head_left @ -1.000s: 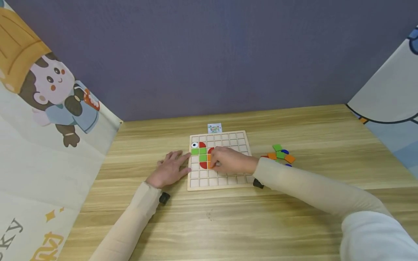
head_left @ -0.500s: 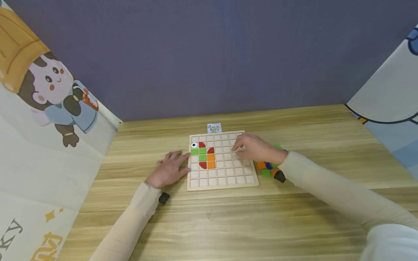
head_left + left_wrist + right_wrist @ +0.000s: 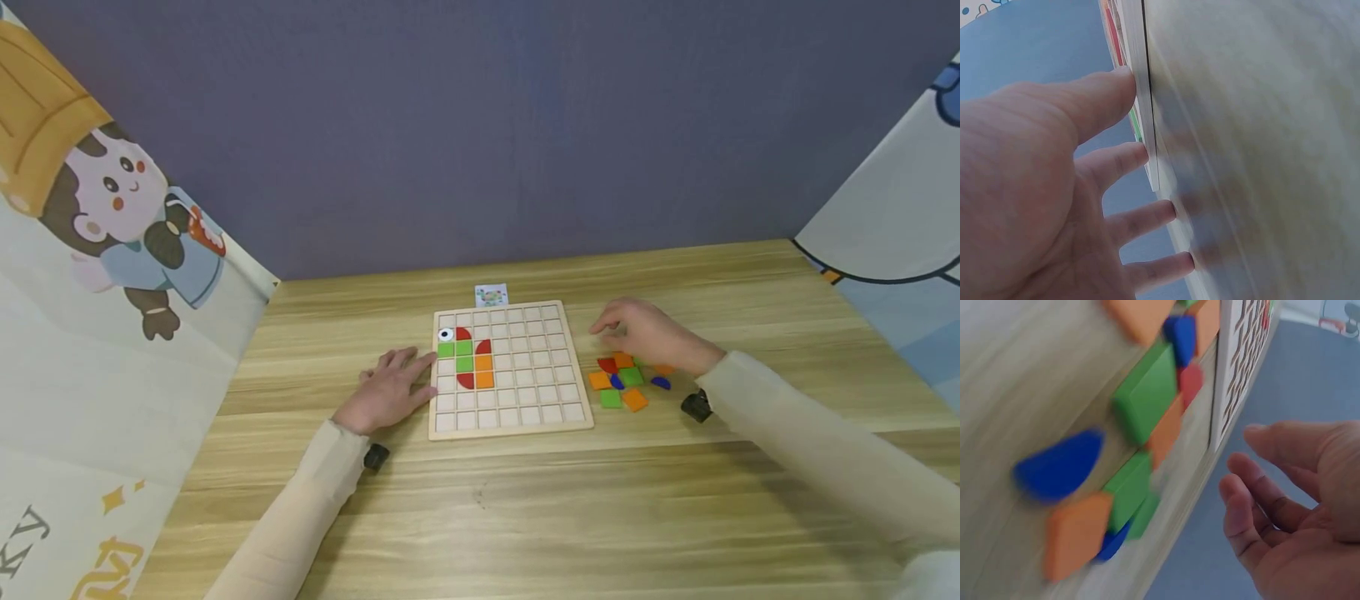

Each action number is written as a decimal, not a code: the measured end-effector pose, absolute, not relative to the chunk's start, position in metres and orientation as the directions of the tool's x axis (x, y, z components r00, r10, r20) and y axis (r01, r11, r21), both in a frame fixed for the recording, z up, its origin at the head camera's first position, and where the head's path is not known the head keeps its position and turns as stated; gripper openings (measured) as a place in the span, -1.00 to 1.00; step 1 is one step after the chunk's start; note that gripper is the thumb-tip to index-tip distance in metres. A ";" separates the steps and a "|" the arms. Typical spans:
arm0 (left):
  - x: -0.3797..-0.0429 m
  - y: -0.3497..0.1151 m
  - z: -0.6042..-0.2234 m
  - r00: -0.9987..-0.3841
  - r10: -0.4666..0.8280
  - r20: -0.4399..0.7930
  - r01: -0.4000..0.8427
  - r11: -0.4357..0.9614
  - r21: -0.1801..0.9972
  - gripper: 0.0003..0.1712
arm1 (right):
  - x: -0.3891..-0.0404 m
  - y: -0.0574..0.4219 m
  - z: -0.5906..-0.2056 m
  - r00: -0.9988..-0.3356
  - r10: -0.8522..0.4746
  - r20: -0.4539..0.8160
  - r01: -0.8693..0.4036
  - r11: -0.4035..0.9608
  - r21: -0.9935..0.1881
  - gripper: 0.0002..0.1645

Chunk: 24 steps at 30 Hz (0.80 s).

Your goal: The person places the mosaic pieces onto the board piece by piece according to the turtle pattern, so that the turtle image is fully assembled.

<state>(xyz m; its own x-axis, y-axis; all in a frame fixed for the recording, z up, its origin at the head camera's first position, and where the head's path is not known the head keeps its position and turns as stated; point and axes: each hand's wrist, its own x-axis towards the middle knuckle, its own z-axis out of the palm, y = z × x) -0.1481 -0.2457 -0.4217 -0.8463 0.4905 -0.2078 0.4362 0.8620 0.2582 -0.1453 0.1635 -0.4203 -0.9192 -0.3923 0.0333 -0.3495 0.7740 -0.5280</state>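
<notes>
A wooden grid board lies on the table, with coloured tiles set in its left columns: a white eye tile, green squares, red rounded pieces and orange squares. At its left edge rests my left hand, fingers spread; in the left wrist view thumb and index fingertips touch the board's side. My right hand hovers past the board's right edge, above the far side of a loose tile pile, fingers loosely bent. In the right wrist view a gap shows between thumb and fingers, with nothing held.
Loose tiles lie right of the board: green squares, orange squares, blue half-rounds and a red piece. A small picture card lies behind the board. A dark wall panel rises at the table's back edge.
My right hand has let go of the orange square in the grid and moved right, off the board to the loose tiles. The left hand has stayed at the board's edge.
</notes>
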 end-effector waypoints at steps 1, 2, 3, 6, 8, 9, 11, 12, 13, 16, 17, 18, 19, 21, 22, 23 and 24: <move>-0.148 -0.246 -0.422 -0.847 0.490 -0.208 0.435 0.862 0.259 -0.28 | -0.145 0.168 -0.421 -0.925 -0.380 0.028 -0.338 0.784 -0.521 -0.77; -0.148 -0.246 -0.422 -0.846 0.490 -0.209 0.435 0.862 0.260 -0.28 | -0.145 0.173 -0.422 -0.930 -0.367 0.021 -0.325 0.793 -0.516 -0.78; -0.148 -0.246 -0.422 -0.846 0.490 -0.209 0.435 0.862 0.260 -0.28 | -0.145 0.177 -0.422 -0.936 -0.353 0.013 -0.310 0.802 -0.511 -0.78; -0.149 -0.246 -0.422 -0.846 0.491 -0.208 0.437 0.862 0.257 -0.28 | -0.144 0.189 -0.425 -0.946 -0.324 0.002 -0.284 0.825 -0.489 -0.79; -0.149 -0.246 -0.422 -0.844 0.497 -0.203 0.444 0.859 0.255 -0.29 | -0.143 0.194 -0.427 -0.946 -0.324 0.008 -0.287 0.828 -0.481 -0.79; -0.149 -0.246 -0.422 -0.843 0.499 -0.200 0.447 0.858 0.253 -0.29 | -0.142 0.197 -0.427 -0.945 -0.327 0.014 -0.294 0.830 -0.475 -0.79; -0.148 -0.246 -0.422 -0.845 0.495 -0.202 0.442 0.860 0.256 -0.29 | -0.142 0.200 -0.429 -0.941 -0.338 0.023 -0.310 0.829 -0.466 -0.80; -0.148 -0.246 -0.422 -0.845 0.495 -0.201 0.443 0.859 0.257 -0.29 | -0.141 0.201 -0.430 -0.938 -0.346 0.026 -0.319 0.830 -0.459 -0.81; -0.148 -0.246 -0.423 -0.845 0.495 -0.201 0.442 0.859 0.257 -0.29 | -0.141 0.202 -0.431 -0.936 -0.350 0.027 -0.324 0.831 -0.453 -0.81; -0.149 -0.246 -0.423 -0.847 0.491 -0.204 0.438 0.862 0.257 -0.28 | -0.141 0.205 -0.433 -0.936 -0.351 0.022 -0.325 0.838 -0.438 -0.83; -0.149 -0.246 -0.423 -0.846 0.493 -0.203 0.439 0.860 0.258 -0.28 | -0.141 0.205 -0.434 -0.936 -0.350 0.021 -0.324 0.842 -0.432 -0.83; -0.149 -0.246 -0.422 -0.846 0.493 -0.203 0.440 0.860 0.258 -0.28 | -0.141 0.206 -0.434 -0.936 -0.351 0.020 -0.325 0.842 -0.430 -0.83; -0.149 -0.246 -0.422 -0.846 0.494 -0.201 0.441 0.860 0.256 -0.29 | -0.142 0.206 -0.434 -0.935 -0.353 0.022 -0.328 0.841 -0.430 -0.82; -0.149 -0.246 -0.422 -0.846 0.493 -0.203 0.439 0.861 0.257 -0.29 | -0.142 0.206 -0.435 -0.933 -0.360 0.025 -0.335 0.838 -0.432 -0.81; -0.149 -0.246 -0.422 -0.846 0.493 -0.204 0.440 0.861 0.257 -0.29 | -0.143 0.206 -0.436 -0.931 -0.365 0.027 -0.340 0.834 -0.434 -0.80; -0.149 -0.246 -0.422 -0.846 0.493 -0.204 0.440 0.861 0.256 -0.29 | -0.143 0.206 -0.436 -0.929 -0.368 0.029 -0.342 0.832 -0.437 -0.78; -0.149 -0.246 -0.422 -0.846 0.493 -0.205 0.440 0.861 0.255 -0.29 | -0.143 0.205 -0.437 -0.928 -0.371 0.028 -0.345 0.829 -0.440 -0.76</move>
